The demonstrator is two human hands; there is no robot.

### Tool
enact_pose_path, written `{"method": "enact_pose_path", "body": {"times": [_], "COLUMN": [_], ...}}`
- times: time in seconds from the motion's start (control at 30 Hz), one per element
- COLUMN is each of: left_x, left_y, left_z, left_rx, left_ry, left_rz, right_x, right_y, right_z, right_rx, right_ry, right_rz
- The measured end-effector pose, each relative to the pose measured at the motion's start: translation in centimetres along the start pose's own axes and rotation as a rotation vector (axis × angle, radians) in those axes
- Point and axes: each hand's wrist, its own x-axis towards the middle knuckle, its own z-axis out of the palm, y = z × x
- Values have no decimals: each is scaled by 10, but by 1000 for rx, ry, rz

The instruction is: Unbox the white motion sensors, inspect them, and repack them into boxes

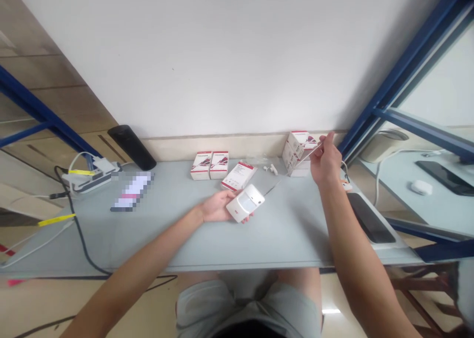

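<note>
My left hand lies palm up on the grey table and holds a small white sensor device. Raised above the table's right side, my right hand is closed on the handle of a thin screwdriver. The shaft slants down to the left and its tip reaches the top corner of the white device.
Several small white-and-red boxes stand along the wall, with a stack at the right. A phone, a power strip with cables and a black cylinder are on the left. A dark phone lies right.
</note>
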Motion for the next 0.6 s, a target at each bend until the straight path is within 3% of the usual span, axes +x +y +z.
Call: {"method": "enact_pose_path", "body": {"times": [0.1, 0.3, 0.5, 0.6], "left_x": [3, 3, -2, -2], "left_y": [-14, -17, -23, -27], "left_z": [2, 0, 5, 8], "left_rx": [-61, -54, -46, -47], "left_ry": [40, 69, 134, 179], "left_rz": [9, 40, 101, 169], "right_x": [4, 3, -9, -19], "right_y": [5, 13, 14, 19], "right_z": [-3, -6, 1, 8], "right_rx": [4, -41, -153, -194], "right_ry": [-45, -32, 41, 10], "right_rz": [-17, -59, -296, -364]}}
